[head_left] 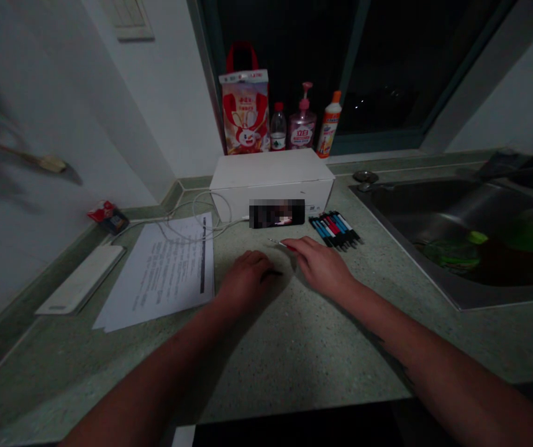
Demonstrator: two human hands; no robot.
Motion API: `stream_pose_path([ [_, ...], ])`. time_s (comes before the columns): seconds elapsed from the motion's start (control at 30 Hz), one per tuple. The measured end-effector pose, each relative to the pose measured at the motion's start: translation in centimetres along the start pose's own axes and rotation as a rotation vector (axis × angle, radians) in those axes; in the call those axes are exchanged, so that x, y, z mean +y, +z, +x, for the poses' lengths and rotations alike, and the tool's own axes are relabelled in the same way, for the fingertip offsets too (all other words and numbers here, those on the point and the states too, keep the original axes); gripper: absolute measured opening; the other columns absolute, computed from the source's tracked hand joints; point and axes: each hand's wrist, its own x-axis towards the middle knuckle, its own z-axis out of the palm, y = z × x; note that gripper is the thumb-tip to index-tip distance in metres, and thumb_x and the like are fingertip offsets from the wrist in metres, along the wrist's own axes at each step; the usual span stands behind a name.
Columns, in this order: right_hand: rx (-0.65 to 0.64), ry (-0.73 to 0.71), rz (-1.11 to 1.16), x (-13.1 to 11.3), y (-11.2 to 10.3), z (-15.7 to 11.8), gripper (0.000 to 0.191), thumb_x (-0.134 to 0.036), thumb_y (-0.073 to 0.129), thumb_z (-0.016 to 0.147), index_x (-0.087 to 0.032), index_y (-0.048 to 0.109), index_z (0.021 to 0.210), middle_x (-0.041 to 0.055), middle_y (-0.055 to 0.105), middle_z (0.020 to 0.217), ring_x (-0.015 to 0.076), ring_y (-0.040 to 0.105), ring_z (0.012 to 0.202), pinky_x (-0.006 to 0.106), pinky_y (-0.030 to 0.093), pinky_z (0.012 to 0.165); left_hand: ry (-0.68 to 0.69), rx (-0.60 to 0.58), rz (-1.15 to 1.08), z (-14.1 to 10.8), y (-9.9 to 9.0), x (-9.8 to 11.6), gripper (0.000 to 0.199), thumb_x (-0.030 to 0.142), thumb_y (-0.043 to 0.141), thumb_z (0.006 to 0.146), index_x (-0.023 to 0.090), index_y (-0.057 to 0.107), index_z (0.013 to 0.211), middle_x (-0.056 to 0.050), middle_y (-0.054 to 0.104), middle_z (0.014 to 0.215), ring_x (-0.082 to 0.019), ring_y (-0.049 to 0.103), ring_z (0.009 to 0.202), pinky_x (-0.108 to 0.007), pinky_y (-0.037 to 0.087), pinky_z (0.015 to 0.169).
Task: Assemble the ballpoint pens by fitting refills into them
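Observation:
My left hand (pixel 246 279) rests curled on the green speckled countertop (pixel 294 360), and a short dark shape at its fingertips could be a pen or a shadow. My right hand (pixel 320 267) lies to its right, with its fingertips on a thin pen (pixel 278 243) with a red part and a metal tip. Just beyond both hands, a phone (pixel 276 213) lies on its side with a blurred screen, leaning against a white box (pixel 271 183). A bundle of several blue, red and black pens (pixel 334 228) lies to the right of the phone.
Printed paper sheets (pixel 164 273) lie left of my hands, crossed by a white cable (pixel 192 230). Beyond them is a white flat board (pixel 80 279). A steel sink (pixel 453 236) is on the right. Behind the box stand a snack bag (pixel 245 112), several bottles and a dark window.

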Motion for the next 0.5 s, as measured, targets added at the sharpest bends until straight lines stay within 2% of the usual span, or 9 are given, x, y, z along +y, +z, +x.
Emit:
stream_pose_path([
  [0.1,-0.024,-0.003,-0.037,0.27,-0.03,-0.02,0.046,-0.009,0.043,0.096,-0.025,0.061,0.135,0.0073,0.07,0.116,0.0214,0.068,0.096,0.031,0.05,0.076,-0.139,0.083,-0.051,0.02,-0.33,-0.31,0.015,0.014,0.06,0.089,0.019,0.071,0.099,-0.009,0.072,0.098,-0.027,0.067,0.095,-0.044,0.055,0.086],
  [0.2,-0.04,-0.018,-0.048,0.39,0.0,-0.03,0.046,-0.008,0.043,0.096,-0.026,0.062,0.133,0.0068,0.07,0.116,0.0205,0.068,0.095,0.031,0.05,0.077,-0.234,0.174,-0.122,-0.06,-0.57,-0.63,0.024,0.016,0.054,0.093,0.02,0.068,0.111,-0.009,0.073,0.11,-0.026,0.067,0.102,-0.044,0.054,0.092],
  [0.33,-0.051,-0.028,-0.058,0.28,0.02,-0.08,0.047,-0.006,0.045,0.094,-0.027,0.064,0.131,0.0064,0.07,0.114,0.0203,0.068,0.092,0.031,0.05,0.076,-0.214,0.177,-0.144,-0.16,-0.66,-0.74,0.033,0.02,0.046,0.099,0.02,0.064,0.127,-0.01,0.071,0.12,-0.027,0.066,0.112,-0.044,0.051,0.099],
  [0.5,-0.084,-0.041,-0.063,0.08,-0.09,-0.14,0.048,-0.005,0.045,0.093,-0.026,0.064,0.131,0.007,0.07,0.117,0.0215,0.069,0.094,0.033,0.052,0.078,-0.185,0.158,-0.142,-0.16,-0.57,-0.67,0.033,0.021,0.043,0.099,0.02,0.068,0.121,-0.011,0.072,0.111,-0.027,0.068,0.103,-0.046,0.054,0.092],
])
